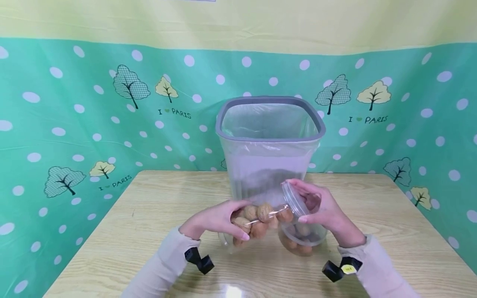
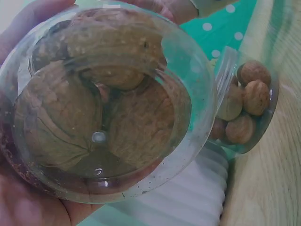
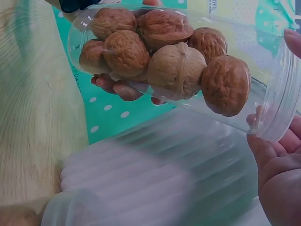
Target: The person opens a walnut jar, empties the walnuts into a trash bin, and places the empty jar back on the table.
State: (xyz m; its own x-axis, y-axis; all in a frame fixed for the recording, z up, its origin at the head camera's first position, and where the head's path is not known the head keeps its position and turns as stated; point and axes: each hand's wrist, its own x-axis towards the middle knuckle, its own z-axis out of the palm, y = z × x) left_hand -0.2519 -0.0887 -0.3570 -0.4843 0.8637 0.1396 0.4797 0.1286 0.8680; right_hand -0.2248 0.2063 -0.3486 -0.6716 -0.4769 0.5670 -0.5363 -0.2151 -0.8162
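A clear plastic jar of walnuts [image 1: 265, 212] is held tilted on its side above the table. My left hand [image 1: 220, 218] grips its body near the base, fingers wrapped around it. At the other end, my right hand [image 1: 323, 206] holds the clear lid [image 1: 294, 199] by its rim, thumb below and fingers above. In the right wrist view the lid [image 3: 281, 92] sits at the jar's mouth; whether it is screwed tight I cannot tell. Several walnuts [image 3: 176, 70] lie along the jar's side. The round base [image 2: 101, 183] faces the left wrist camera.
A second clear jar [image 1: 303, 240] with walnuts stands on the wooden table [image 1: 167, 198], below my right hand. Just behind the hands is a white bin [image 1: 268, 165] with a grey rim and a clear liner. A green dotted cloth [image 1: 167, 140] hangs behind.
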